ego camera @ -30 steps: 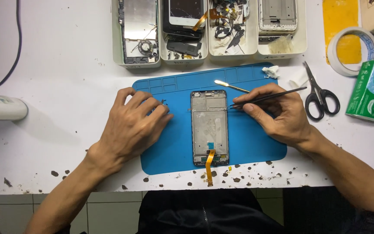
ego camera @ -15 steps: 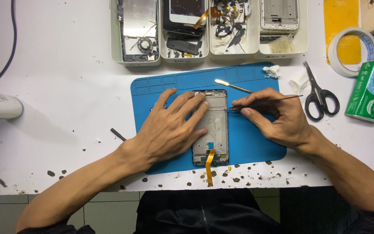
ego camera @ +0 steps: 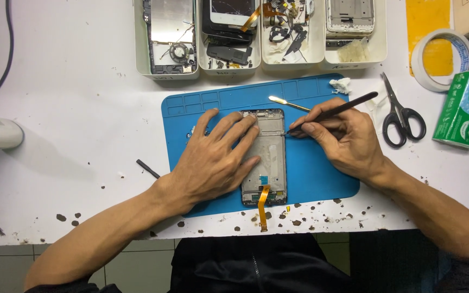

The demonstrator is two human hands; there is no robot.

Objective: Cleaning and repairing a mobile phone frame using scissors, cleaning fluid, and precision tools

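Your left hand (ego camera: 215, 157) lies flat and open across the phone frame (ego camera: 270, 157), fingers spread, palm pressing on its left side; it grips nothing, only pins the frame down. The frame sits upright in the middle of the blue work mat (ego camera: 321, 179), with its orange flex cable (ego camera: 262, 203) trailing off the lower end toward you. Your right hand (ego camera: 343, 138) is closed around a black pointed tool (ego camera: 335, 111), held like a pen, with the tip touching the frame's upper right edge just beside your left fingertips. A small metal spatula (ego camera: 289, 103) lies on the mat just above that tip. Scissors (ego camera: 400, 114) rest to the right of your right hand, off the mat, near a roll of tape (ego camera: 441, 59).
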